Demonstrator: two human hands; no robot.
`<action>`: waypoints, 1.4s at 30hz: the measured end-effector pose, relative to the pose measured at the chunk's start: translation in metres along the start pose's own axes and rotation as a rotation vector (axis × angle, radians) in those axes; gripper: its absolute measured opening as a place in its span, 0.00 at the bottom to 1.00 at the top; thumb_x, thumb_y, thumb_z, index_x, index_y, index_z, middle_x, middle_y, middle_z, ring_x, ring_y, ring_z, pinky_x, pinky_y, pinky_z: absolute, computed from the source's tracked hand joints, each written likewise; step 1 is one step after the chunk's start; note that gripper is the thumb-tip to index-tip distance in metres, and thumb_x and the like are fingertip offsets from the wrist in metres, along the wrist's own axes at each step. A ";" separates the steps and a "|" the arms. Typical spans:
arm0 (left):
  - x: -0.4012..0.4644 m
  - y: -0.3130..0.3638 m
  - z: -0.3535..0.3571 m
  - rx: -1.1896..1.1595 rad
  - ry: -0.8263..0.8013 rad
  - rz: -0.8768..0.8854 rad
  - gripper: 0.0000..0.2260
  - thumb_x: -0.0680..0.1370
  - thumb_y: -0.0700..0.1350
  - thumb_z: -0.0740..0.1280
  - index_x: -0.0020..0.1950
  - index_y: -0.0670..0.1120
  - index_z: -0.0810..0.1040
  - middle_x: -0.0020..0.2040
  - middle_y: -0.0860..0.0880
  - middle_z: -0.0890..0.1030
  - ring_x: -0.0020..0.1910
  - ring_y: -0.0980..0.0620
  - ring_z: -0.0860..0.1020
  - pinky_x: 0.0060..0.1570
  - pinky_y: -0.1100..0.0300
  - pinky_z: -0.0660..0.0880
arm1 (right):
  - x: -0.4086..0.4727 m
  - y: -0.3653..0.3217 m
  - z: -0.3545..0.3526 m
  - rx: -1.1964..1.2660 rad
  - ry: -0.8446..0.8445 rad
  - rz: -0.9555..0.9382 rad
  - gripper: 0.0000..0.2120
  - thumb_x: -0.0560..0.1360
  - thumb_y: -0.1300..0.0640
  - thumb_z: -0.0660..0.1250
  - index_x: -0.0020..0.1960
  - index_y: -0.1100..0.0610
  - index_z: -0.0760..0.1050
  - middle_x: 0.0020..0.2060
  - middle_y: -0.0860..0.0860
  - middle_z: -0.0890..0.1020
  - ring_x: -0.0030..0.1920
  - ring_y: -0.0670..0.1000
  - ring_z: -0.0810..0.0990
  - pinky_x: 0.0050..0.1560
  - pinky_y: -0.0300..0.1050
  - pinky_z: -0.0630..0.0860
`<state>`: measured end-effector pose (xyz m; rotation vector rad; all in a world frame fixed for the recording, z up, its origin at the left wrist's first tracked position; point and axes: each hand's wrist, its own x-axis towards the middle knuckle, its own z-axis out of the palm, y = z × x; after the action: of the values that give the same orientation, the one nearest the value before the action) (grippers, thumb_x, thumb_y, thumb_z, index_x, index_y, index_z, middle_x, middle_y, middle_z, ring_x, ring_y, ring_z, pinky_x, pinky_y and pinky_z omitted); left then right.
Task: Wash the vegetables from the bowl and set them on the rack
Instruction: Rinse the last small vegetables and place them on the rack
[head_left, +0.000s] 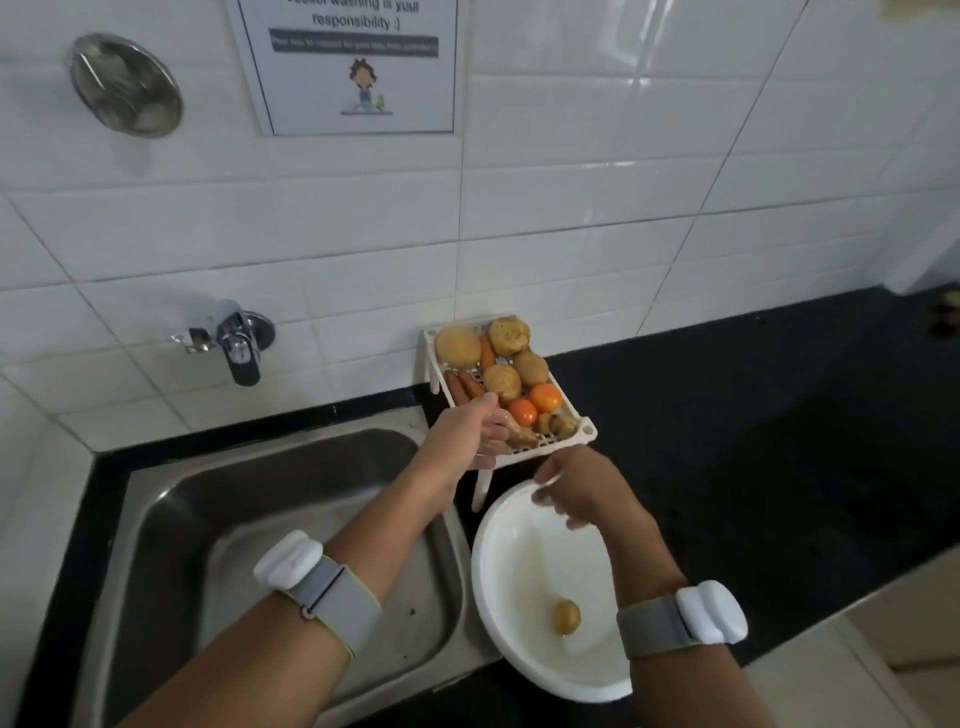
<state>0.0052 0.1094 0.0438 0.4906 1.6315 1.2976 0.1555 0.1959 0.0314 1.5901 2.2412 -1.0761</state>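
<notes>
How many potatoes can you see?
5: four on the rack, at back left, back right, middle and right, plus a small one in the bowl. Others may be hidden.

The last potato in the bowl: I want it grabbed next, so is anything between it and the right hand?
Nothing visible: the potato lies alone in the white bowl, uncovered, with the right hand over the far rim.

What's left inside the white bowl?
One small potato lies in the bowl, near its front, on a wet-looking bottom. The right hand and forearm cover the bowl's right side, so anything under them cannot be seen.
</notes>
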 end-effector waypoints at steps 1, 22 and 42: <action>-0.003 -0.003 0.005 0.012 -0.023 -0.009 0.18 0.84 0.56 0.60 0.54 0.45 0.84 0.53 0.42 0.86 0.48 0.47 0.83 0.55 0.50 0.80 | 0.000 0.005 0.007 -0.074 -0.117 0.090 0.15 0.77 0.57 0.75 0.62 0.58 0.81 0.50 0.55 0.85 0.52 0.60 0.87 0.57 0.58 0.84; -0.032 -0.045 -0.060 -0.226 0.122 -0.326 0.19 0.83 0.54 0.60 0.58 0.42 0.83 0.51 0.40 0.84 0.47 0.43 0.81 0.48 0.51 0.79 | -0.043 -0.071 0.033 0.065 -0.231 -0.339 0.14 0.76 0.54 0.75 0.61 0.52 0.79 0.48 0.54 0.87 0.44 0.54 0.88 0.49 0.49 0.86; -0.057 -0.025 -0.228 -0.870 0.379 -0.167 0.08 0.81 0.46 0.68 0.48 0.42 0.79 0.35 0.45 0.78 0.31 0.52 0.76 0.32 0.62 0.74 | 0.023 -0.328 0.124 0.433 -0.015 -0.584 0.11 0.84 0.57 0.60 0.59 0.56 0.81 0.46 0.56 0.86 0.37 0.50 0.87 0.42 0.49 0.87</action>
<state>-0.1571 -0.0622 0.0399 -0.4313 1.1812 1.8690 -0.1732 0.0793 0.0767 1.0340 2.6697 -1.8113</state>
